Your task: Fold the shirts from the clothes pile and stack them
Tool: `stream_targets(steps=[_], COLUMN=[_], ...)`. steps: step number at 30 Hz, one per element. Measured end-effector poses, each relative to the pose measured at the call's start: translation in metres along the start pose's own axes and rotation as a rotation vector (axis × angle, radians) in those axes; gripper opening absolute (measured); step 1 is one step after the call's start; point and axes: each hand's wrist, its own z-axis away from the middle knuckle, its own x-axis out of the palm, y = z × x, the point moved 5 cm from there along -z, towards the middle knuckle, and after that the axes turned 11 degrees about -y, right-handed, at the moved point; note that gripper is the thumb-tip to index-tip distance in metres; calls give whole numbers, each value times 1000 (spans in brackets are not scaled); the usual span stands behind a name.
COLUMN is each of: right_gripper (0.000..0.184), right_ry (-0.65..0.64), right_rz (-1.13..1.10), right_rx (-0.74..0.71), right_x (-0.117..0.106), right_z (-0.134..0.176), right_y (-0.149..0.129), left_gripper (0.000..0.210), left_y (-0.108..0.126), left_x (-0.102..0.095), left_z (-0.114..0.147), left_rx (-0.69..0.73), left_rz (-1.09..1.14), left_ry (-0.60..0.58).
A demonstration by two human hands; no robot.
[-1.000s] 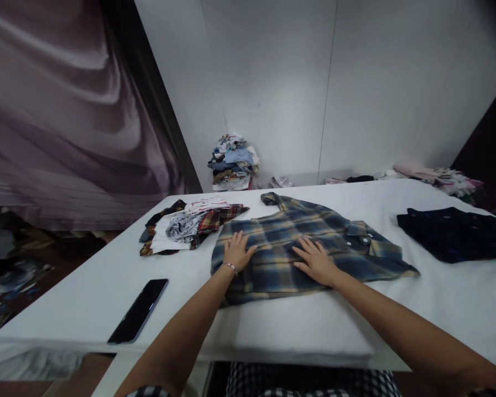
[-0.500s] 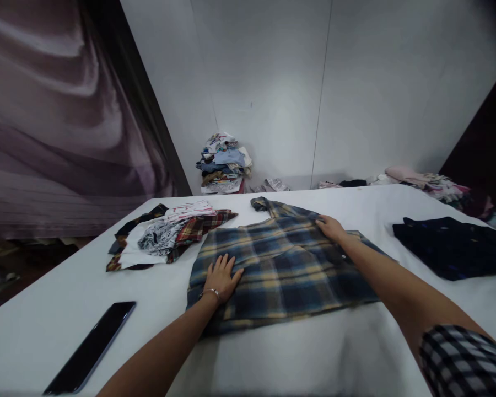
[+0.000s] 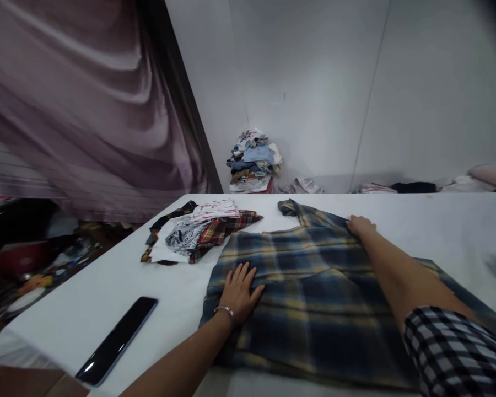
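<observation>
A blue, black and yellow plaid shirt [image 3: 310, 303] lies spread across the white table in the head view, one sleeve bent at its far side. My left hand [image 3: 238, 293], with a bracelet at the wrist, rests flat on the shirt's left part, fingers outstretched. At the far edge by the sleeve, my right hand [image 3: 361, 225] has its fingers curled on the cloth, gripping it; the fingertips are partly hidden. My right forearm passes over the shirt's right part.
A loose pile of clothes [image 3: 190, 237] lies left on the table [image 3: 182, 309]. A dark phone [image 3: 118, 339] sits near the front left. Stacked clothes [image 3: 254, 162] stand beyond the table by the wall. A mauve curtain [image 3: 86, 110] hangs at left.
My right hand has moved right along with the gripped edge, and the shirt spreads wider toward the right and front. My left hand stays flat on it. The view has turned left.
</observation>
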Motion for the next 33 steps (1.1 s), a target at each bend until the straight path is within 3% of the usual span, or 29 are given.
stream_targets(steps=[3, 5, 8, 11, 14, 16, 20, 24, 28, 31, 33], right_gripper=[53, 56, 38, 23, 25, 24, 20, 21, 35, 43, 40], right_ry=[46, 8, -95, -31, 76, 104, 17, -67, -54, -118, -301], right_rz=[98, 102, 1, -120, -252, -467, -844, -910, -988, -1045, -965], right_rx=[-62, -136, -171, -200, -257, -290, -279, -244, -255, -495, -743], right_x=[-2, -1, -1, -16, -40, -54, -67, -69, -76, -80, -70], right_z=[-12, -16, -17, -13, -1, 11, 38, 56, 69, 106, 150], right_y=[-17, -34, -55, -66, -67, -62, -43, -35, -51, -72, -80], left_gripper=[61, 61, 61, 63, 62, 62, 62, 61, 62, 63, 64], left_y=[1, 0, -1, 0, 1, 2, 3, 5, 5, 3, 3], left_x=[0, 0, 1, 1, -1, -2, 0, 0, 0, 1, 3], left_z=[-3, -4, -6, -6, -5, -3, 5, 10, 10, 8, 7], left_rx=[1, 5, 8, 5, -1, -7, -9, -16, -15, -12, -11], left_rz=[10, 14, 14, 7, 3, 2, 1, -5, -5, 1, 4], left_ry=[8, 16, 25, 25, 21, 17, 18, 18, 9, 12, 14])
